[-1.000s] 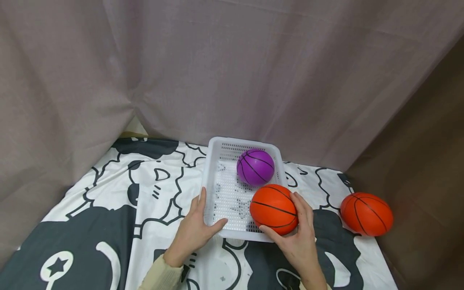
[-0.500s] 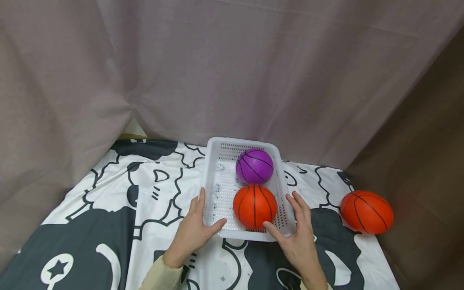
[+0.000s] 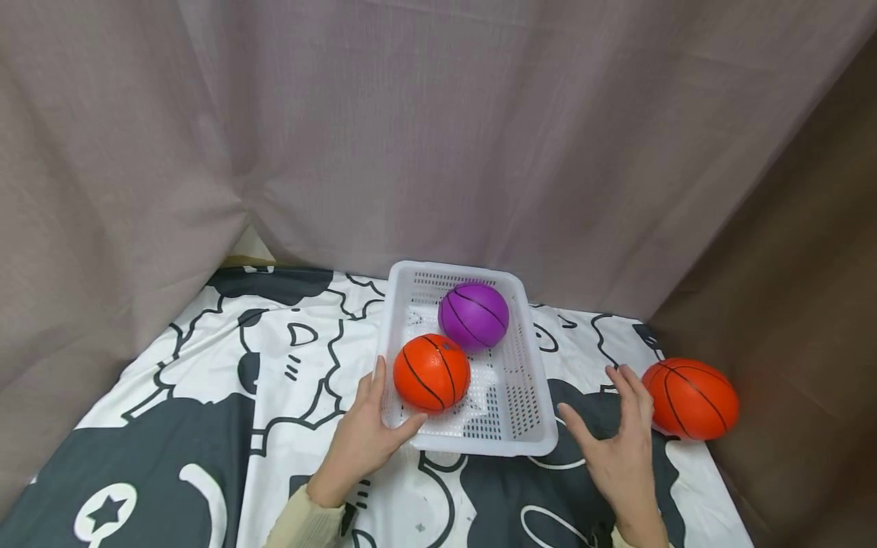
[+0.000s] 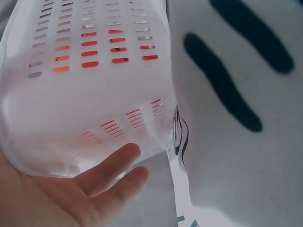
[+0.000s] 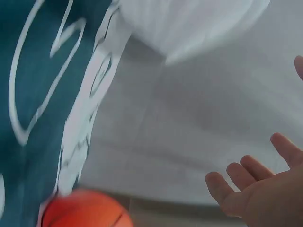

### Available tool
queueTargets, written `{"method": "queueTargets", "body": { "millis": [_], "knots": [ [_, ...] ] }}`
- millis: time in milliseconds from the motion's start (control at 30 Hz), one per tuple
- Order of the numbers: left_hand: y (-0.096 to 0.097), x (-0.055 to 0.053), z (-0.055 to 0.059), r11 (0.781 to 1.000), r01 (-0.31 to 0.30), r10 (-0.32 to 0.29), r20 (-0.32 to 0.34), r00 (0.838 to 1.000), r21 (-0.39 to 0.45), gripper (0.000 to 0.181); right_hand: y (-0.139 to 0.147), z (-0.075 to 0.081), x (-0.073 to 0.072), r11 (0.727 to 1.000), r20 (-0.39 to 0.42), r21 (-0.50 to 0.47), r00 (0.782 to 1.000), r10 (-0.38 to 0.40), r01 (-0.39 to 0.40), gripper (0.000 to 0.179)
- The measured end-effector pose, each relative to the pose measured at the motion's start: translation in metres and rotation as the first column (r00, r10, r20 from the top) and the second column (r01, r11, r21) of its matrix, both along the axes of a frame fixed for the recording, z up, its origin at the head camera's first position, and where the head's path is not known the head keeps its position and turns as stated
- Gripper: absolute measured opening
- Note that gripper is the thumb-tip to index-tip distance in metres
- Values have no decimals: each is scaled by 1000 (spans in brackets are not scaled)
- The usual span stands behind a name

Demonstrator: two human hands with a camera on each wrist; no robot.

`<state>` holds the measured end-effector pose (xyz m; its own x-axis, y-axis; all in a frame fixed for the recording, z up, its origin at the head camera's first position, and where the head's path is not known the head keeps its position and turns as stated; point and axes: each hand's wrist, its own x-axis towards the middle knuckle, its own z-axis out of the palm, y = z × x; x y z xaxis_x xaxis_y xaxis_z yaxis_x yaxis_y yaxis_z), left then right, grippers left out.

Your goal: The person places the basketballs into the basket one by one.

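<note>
A white plastic basket [image 3: 473, 445] holds a purple toy basketball [image 3: 474, 317] toward the back and an orange toy basketball [image 3: 432, 373] at its left side. At the basket's front left corner, my left hand [image 3: 366, 441] rests with straight, spread fingers. Its thumb lies over the front rim, and in the left wrist view two fingers [image 4: 113, 165] reach along the outer wall. My right hand [image 3: 620, 449] is off the basket, thumb and fingers spread and nothing held. Just beyond its fingertips sits a second orange basketball [image 3: 692, 399] on the cloth, also partly seen in the right wrist view.
A black-and-white cartoon-print cloth [image 3: 308, 388] covers the surface. Grey-brown curtain fabric [image 3: 438, 137] hangs along the back and left, and a darker brown drape [image 3: 808, 342] borders the right side, close behind the outer orange ball.
The orange ball has left my right hand and rolled left inside the basket. My right hand has moved right, toward the outer orange ball. My left hand has stayed at the corner.
</note>
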<state>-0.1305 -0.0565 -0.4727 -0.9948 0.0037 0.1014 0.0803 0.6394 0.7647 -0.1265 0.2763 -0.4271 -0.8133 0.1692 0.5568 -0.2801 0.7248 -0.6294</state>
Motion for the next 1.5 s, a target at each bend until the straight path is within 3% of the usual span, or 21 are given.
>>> {"method": "queueTargets", "body": {
  "millis": [100,267,433,567,667,800,1267,1367,1500],
  "knots": [
    [0,0,0,1000,-5,5,-6,1000,0,109,22,1,-4,999,-36,5,998,-45,45,90],
    [1,0,-1,1000,-6,6,-6,1000,0,109,57,3,-7,981,27,2,980,-196,196,88],
    [1,0,0,1000,-5,5,1,1000,2,108,86,1,-9,947,95,-8,943,-320,322,85],
    [1,0,1,1000,-7,7,3,1000,3,107,103,-7,-11,921,200,20,901,-384,388,85],
    [1,0,0,1000,-7,7,4,1000,-2,108,111,-13,-12,905,288,45,862,-418,423,88],
    [1,0,0,1000,-7,7,2,1000,-7,107,116,-20,-15,896,357,78,827,-434,437,92],
    [2,-1,0,1000,-2,2,10,1000,14,106,124,-38,-18,902,336,116,838,-430,416,94],
    [2,-1,0,1000,-2,2,14,1000,20,106,126,-39,-19,890,327,131,829,-454,436,94],
    [2,-2,0,1000,-2,1,11,1000,23,105,126,-39,-21,868,339,175,799,-497,465,91]
  ]
}}
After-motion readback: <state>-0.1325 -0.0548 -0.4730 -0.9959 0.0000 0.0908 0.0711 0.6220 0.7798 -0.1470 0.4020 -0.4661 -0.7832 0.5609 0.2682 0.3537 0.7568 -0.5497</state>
